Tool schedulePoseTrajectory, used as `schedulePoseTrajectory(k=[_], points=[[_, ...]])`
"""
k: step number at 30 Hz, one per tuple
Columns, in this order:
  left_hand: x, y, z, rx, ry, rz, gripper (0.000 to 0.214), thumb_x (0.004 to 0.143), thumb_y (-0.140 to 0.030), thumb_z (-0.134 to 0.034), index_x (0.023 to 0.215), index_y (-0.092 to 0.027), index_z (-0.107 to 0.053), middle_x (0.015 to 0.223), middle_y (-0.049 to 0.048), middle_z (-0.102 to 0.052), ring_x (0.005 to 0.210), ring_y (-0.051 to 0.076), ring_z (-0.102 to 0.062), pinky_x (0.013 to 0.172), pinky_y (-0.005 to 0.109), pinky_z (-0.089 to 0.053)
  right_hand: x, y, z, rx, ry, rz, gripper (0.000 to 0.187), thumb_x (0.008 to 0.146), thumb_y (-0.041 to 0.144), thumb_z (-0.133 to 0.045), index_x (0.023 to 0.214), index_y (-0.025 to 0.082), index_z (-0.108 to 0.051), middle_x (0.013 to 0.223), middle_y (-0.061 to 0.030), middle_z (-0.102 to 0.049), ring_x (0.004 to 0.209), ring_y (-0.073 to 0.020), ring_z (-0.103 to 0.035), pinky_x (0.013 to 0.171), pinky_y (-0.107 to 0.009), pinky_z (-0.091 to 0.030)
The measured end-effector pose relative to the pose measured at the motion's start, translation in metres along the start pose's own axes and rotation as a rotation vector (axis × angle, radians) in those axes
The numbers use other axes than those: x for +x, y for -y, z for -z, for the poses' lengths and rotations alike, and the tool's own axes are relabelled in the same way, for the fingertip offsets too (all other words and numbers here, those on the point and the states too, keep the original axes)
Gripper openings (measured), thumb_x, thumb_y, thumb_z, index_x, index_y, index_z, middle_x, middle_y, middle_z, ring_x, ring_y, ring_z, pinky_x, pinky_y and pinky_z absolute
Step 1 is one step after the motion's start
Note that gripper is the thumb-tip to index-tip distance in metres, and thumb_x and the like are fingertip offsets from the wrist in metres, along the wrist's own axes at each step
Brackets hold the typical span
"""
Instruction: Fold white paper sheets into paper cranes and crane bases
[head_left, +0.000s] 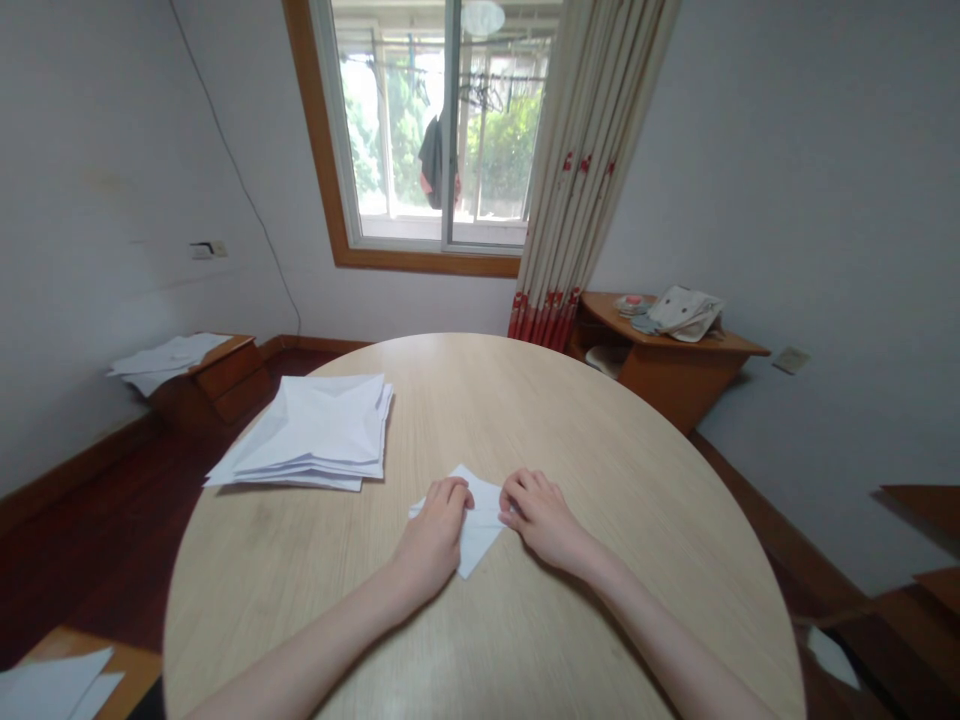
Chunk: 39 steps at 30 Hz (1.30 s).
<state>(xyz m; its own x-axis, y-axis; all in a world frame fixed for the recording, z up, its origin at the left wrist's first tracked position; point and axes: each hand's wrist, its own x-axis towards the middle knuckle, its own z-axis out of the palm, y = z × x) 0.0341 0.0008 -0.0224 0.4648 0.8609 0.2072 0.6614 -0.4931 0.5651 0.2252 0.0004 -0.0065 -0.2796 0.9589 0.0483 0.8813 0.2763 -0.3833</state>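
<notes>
A small folded sheet of white paper (480, 537) lies on the round wooden table (570, 420), one corner pointing away from me and one toward me. My left hand (439, 520) rests over its left part, fingers curled and pressed down on it, hiding much of that side. At the right edge of the sheet, my right hand (536, 510) has its thumb and fingers pinched together on the paper's corner. A crease line runs across the sheet between the hands.
A stack of white paper sheets (330, 425) sits on the table's left side. Beyond the table stand a low cabinet (225, 375) with papers at left and a corner shelf (660, 375) holding a cloth bag (686, 312) at right. More sheets (60, 685) lie at the lower left.
</notes>
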Motion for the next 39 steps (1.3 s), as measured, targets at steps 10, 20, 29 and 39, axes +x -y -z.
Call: schedulePoseTrajectory(k=[10, 20, 29, 39], points=[[0.003, 0.013, 0.017, -0.056, 0.074, -0.139, 0.030, 0.084, 0.000, -0.041, 0.101, -0.020, -0.055, 0.119, 0.0081, -0.056, 0.114, 0.022, -0.050, 0.095, 0.038, -0.045, 0.002, -0.012, 0.013, 0.145, 0.096, 0.077, 0.011, 0.083, 0.011, -0.060, 0.083, 0.022, -0.058, 0.101, -0.0019, -0.056, 0.103, -0.0205, -0.047, 0.094, -0.039, -0.034], [0.012, 0.023, 0.032, -0.156, 0.131, -0.156, 0.029, 0.078, -0.001, -0.056, 0.096, -0.021, -0.065, 0.118, 0.0056, -0.062, 0.114, 0.021, -0.055, 0.100, 0.036, -0.042, 0.003, -0.019, 0.017, 0.251, 0.112, 0.151, 0.014, 0.079, 0.008, -0.063, 0.082, 0.022, -0.060, 0.098, -0.0012, -0.055, 0.104, -0.0200, -0.049, 0.096, -0.037, -0.035], [0.006, 0.017, 0.029, -0.067, 0.102, -0.248, 0.033, 0.088, -0.005, -0.050, 0.109, -0.025, -0.065, 0.125, 0.0042, -0.059, 0.115, 0.018, -0.055, 0.099, 0.031, -0.043, 0.000, -0.016, 0.015, 0.287, 0.013, 0.118, 0.026, 0.075, 0.008, -0.065, 0.098, 0.020, -0.058, 0.100, -0.0040, -0.058, 0.098, -0.0205, -0.052, 0.088, -0.035, -0.042], [0.007, 0.023, 0.026, 0.114, 0.079, -0.344, 0.028, 0.090, -0.012, -0.055, 0.103, -0.029, -0.073, 0.120, 0.0043, -0.063, 0.110, 0.021, -0.057, 0.091, 0.035, -0.046, -0.003, -0.017, 0.007, 0.241, 0.079, 0.210, 0.033, 0.095, 0.027, -0.048, 0.125, 0.028, -0.063, 0.099, -0.0048, -0.057, 0.096, -0.0201, -0.053, 0.089, -0.036, -0.041]])
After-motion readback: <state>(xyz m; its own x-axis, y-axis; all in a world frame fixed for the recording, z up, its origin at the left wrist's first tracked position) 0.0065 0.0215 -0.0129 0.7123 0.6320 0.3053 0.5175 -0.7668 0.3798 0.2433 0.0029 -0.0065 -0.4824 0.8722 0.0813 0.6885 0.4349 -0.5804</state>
